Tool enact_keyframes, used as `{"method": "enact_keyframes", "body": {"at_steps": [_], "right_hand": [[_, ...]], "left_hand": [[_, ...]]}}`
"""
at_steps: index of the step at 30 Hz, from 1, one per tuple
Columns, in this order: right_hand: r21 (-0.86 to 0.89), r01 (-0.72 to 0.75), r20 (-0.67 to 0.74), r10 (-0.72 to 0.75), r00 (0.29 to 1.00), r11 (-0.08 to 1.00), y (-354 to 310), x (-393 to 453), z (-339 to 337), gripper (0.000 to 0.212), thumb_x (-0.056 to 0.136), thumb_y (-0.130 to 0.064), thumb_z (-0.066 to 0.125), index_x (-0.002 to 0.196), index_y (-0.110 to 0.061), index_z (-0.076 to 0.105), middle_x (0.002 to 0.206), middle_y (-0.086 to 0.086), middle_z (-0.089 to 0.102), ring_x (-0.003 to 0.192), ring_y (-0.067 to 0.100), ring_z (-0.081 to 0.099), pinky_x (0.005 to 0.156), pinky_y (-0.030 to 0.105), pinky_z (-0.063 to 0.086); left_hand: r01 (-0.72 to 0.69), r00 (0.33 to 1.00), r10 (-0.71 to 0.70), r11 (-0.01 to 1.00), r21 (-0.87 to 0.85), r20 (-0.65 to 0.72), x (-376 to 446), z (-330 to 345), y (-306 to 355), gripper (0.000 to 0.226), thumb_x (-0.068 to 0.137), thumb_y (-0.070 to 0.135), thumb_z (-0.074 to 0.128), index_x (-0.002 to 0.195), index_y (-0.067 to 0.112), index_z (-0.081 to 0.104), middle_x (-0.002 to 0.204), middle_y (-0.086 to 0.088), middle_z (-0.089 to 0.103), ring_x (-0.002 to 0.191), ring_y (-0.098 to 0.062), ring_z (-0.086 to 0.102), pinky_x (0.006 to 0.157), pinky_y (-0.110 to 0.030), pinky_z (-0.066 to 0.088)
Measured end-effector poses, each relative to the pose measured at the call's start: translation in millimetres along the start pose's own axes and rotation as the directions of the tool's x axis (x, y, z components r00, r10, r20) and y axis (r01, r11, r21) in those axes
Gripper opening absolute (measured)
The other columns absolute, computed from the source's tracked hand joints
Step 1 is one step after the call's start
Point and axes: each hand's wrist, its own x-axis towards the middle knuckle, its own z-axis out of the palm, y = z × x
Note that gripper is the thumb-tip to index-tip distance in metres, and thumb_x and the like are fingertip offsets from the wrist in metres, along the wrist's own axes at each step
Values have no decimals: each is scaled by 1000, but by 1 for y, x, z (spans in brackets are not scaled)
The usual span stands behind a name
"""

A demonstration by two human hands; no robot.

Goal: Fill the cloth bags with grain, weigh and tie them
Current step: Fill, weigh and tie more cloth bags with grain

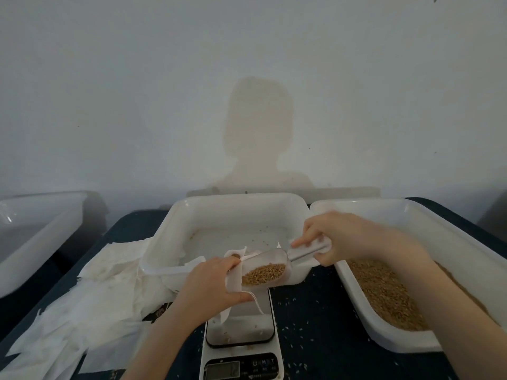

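Observation:
My left hand [211, 286] grips a small white cloth bag [233, 278] by its mouth, just above the kitchen scale [241, 341]. My right hand [337, 239] holds the handle of a clear plastic scoop [266, 272] loaded with brown grain. The scoop's front end is tilted down into the bag's opening. The bag's drawstring hangs over the scale's platform. To the right stands a white tub with grain [389, 294] in it.
A white tub [236, 212] with a few stray grains sits behind the scale. A heap of flat cloth bags [90, 303] lies at the left. Another white tub [33, 237] is at the far left. Loose grains dot the dark tabletop [315, 325].

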Motion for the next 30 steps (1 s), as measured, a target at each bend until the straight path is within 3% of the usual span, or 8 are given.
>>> {"method": "enact_keyframes", "body": {"at_steps": [2, 5, 9, 13, 17, 22, 26, 30], "right_hand": [[-158, -34, -75, 23, 997, 987, -12, 3, -10, 38, 81, -32, 73, 116, -42, 64, 94, -23, 58, 88, -1, 50, 69, 17, 39], [-342, -47, -227, -34, 973, 938, -28, 11, -20, 37, 88, -27, 68, 123, -37, 61, 115, -17, 64, 107, 6, 55, 91, 24, 33], [-583, -88, -376, -172, 911, 808, -56, 19, -15, 43, 88, 1, 51, 113, -31, 65, 110, -7, 63, 116, 17, 48, 117, 40, -5], [-745, -105, -383, -293, 876, 659, -74, 21, -9, 45, 80, 11, 41, 92, -23, 67, 95, -2, 60, 111, 23, 50, 109, 51, -20], [-742, -125, -367, -244, 898, 658, -73, 15, -9, 58, 74, 15, 27, 98, -20, 66, 102, 0, 58, 116, 24, 47, 104, 51, -29], [-716, -148, -340, -155, 928, 682, -60, 6, -11, 59, 78, 11, 28, 113, -23, 62, 115, 1, 55, 123, 21, 42, 105, 51, -28], [-796, -179, -418, -313, 853, 578, -66, 4, -5, 50, 74, 7, 39, 88, -31, 69, 97, -8, 64, 110, 13, 58, 116, 53, 14], [-822, -191, -434, -373, 820, 536, -67, 3, 4, 51, 78, 8, 31, 83, -28, 67, 97, -6, 63, 115, 17, 56, 114, 57, 12]], "left_hand": [[4, 1000, -4, 1000, -9, -30, 1, 2, 1, 77, 59, 82, 49, 121, 36, 48, 100, 20, 51, 87, 0, 46, 73, -16, 35], [29, 997, -31, 999, -27, -73, 4, 7, 6, 73, 57, 84, 44, 111, 35, 51, 93, 20, 52, 83, 0, 49, 66, -13, 34], [56, 989, -63, 997, -50, -134, 6, 15, 18, 69, 56, 83, 43, 103, 32, 53, 87, 20, 48, 80, 0, 48, 62, -12, 33], [83, 986, -95, 993, -86, -139, 4, 22, 23, 57, 59, 81, 49, 94, 36, 49, 86, 21, 50, 77, 2, 47, 63, -13, 35], [79, 987, -92, 992, -102, -132, 2, 23, 25, 48, 64, 76, 57, 90, 37, 47, 82, 22, 50, 71, 4, 47, 57, -10, 31], [76, 987, -97, 985, -154, -130, 5, 22, 28, 50, 61, 78, 54, 90, 37, 49, 81, 20, 55, 70, 4, 51, 58, -12, 36], [104, 976, -135, 979, -177, -170, 7, 26, 32, 66, 56, 83, 45, 99, 33, 48, 85, 21, 52, 71, 1, 52, 59, -16, 39], [134, 973, -166, 971, -197, -157, 7, 28, 37, 75, 56, 83, 44, 109, 30, 48, 91, 19, 54, 74, -2, 55, 66, -23, 48]]}}
